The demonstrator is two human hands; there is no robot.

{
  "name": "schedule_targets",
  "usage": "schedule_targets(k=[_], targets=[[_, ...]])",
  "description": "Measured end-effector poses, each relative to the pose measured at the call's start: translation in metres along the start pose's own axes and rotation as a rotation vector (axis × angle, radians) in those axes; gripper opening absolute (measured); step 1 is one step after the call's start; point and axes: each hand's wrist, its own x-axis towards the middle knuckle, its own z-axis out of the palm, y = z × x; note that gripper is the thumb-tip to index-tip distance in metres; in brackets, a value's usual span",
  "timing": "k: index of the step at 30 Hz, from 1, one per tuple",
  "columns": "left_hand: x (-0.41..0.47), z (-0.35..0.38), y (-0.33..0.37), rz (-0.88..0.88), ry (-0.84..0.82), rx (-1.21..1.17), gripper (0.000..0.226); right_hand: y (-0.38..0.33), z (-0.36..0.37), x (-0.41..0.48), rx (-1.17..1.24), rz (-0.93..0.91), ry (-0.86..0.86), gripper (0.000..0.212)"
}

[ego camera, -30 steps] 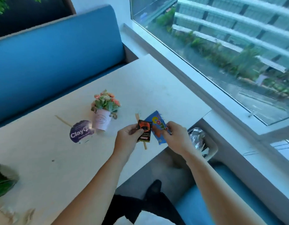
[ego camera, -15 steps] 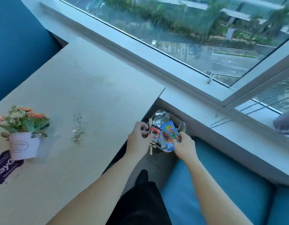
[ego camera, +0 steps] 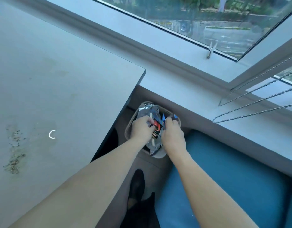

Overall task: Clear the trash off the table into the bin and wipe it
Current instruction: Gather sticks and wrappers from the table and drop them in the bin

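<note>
Pinching black sachet [ego camera: 156, 129]: left hand [ego camera: 142, 127]. Right hand [ego camera: 173, 135] grips blue wrapper [ego camera: 163, 118], over bin [ego camera: 159, 156]. Both likely light, flimsy, slick; hold by edges.

Matt table [ego camera: 59, 83]; shiny crinkled foil wrapper [ego camera: 144, 112]

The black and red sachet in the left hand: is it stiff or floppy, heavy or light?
Likely light: the left hand holds the black and red sachet by a pinch alone. Probably floppy thin film, like the crumpled foil bag in the bin.
</note>
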Motion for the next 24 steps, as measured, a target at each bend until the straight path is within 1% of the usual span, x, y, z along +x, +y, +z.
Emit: schedule_targets(k=[3,6,8,10,12,14,16,20,23,24], targets=[[0.016,0.016,-0.008,0.011,0.006,-0.032,0.010,0.005,0.015,0.009,-0.082,-0.048,-0.039,0.022],[0.027,0.028,-0.016,0.011,0.015,0.008,0.012,0.009,0.026,0.017,-0.045,-0.039,-0.060,0.016],[0.032,0.036,-0.018,0.030,-0.085,0.111,0.020,0.012,0.030,0.019,-0.009,-0.031,-0.075,0.021],[0.036,0.040,-0.018,0.031,-0.248,0.172,0.031,0.014,0.030,0.018,0.015,-0.029,-0.105,0.024],[0.035,0.039,-0.014,-0.005,-0.399,0.112,0.039,0.013,0.028,0.016,-0.006,-0.026,-0.183,0.025],[0.032,0.033,-0.011,-0.059,-0.461,0.003,0.042,0.009,0.022,0.012,0.012,0.005,-0.246,0.023],[0.025,0.025,-0.006,-0.088,-0.459,-0.071,0.042,0.005,0.016,0.007,0.061,0.039,-0.237,0.020],[0.008,0.003,0.001,-0.056,-0.421,-0.129,0.041,-0.003,-0.002,-0.004,0.155,0.116,-0.203,0.011],[-0.009,-0.015,0.007,-0.053,-0.376,-0.156,0.041,-0.012,-0.020,-0.013,0.178,0.109,-0.170,0.008],[-0.016,-0.021,0.009,-0.048,-0.363,-0.174,0.041,-0.015,-0.025,-0.017,0.180,0.097,-0.155,0.012]])
